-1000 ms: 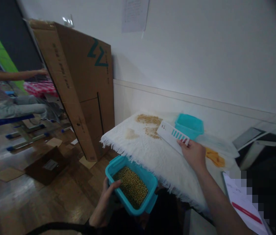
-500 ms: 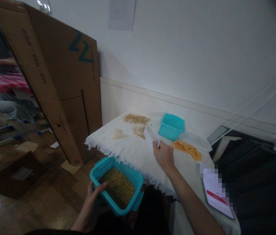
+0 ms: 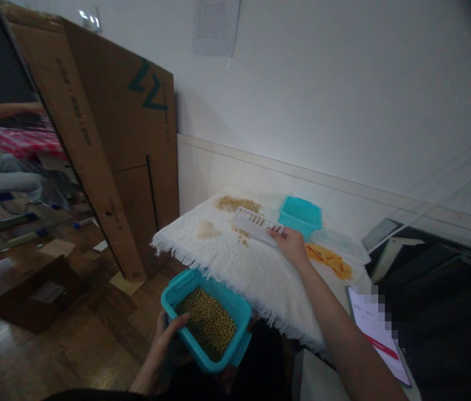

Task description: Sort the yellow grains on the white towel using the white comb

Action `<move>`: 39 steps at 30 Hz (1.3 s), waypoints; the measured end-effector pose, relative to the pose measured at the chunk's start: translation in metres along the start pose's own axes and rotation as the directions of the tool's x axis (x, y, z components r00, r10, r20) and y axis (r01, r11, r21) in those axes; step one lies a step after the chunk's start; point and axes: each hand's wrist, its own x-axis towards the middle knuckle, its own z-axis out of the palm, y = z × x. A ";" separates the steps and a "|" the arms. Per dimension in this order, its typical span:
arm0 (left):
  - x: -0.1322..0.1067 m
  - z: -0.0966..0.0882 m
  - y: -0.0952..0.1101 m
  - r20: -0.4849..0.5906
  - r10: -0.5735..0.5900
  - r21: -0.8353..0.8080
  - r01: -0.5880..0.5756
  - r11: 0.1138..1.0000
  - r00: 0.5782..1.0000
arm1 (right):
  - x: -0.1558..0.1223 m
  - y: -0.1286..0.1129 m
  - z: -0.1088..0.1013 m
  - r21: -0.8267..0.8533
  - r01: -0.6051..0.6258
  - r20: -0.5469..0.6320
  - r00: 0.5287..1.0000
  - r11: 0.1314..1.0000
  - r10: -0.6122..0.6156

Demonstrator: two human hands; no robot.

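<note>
My left hand point(image 3: 168, 340) grips the left rim of a turquoise plastic tub point(image 3: 241, 303) below the table's front edge; yellowish beans point(image 3: 210, 320) cover its bottom. In my right hand point(image 3: 289, 242) is a white slotted plastic piece point(image 3: 256, 228), held by its right end low over the white fringed cloth point(image 3: 227, 267). Just left of and below that piece lies a small scatter of pale beans point(image 3: 242, 239). Behind it a larger heap of beans point(image 3: 237, 204) spreads on the cloth, and a small pale mound of fine grains point(image 3: 207, 229) sits to the left.
A second turquoise tub point(image 3: 301, 214) stands at the back right, beside a clear plastic lid point(image 3: 346, 245) and an orange cloth point(image 3: 329, 260). A phone or tablet point(image 3: 379, 334) lies at the right edge. A tall cardboard box point(image 3: 135, 133) stands left; beyond it is another person's arm point(image 3: 5, 111).
The slotted piece has turned from a steep slant to nearly level, its far end swinging left over the beans. My left hand still holds the tub. The whole view has shifted slightly.
</note>
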 end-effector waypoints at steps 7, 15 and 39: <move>-0.005 0.000 -0.002 0.043 0.003 -0.014 -0.003 1.000 0.999 | 0.005 0.023 0.010 0.175 -0.050 0.007 0.999 0.983 0.050; -0.010 0.004 0.002 0.036 0.023 -0.020 -0.022 1.000 0.999 | 0.008 0.035 0.007 0.149 -0.053 0.064 0.997 0.987 0.044; -0.012 0.004 0.002 0.058 0.020 -0.022 -0.018 1.000 0.998 | 0.009 0.035 0.009 0.224 -0.048 0.127 0.992 0.973 0.020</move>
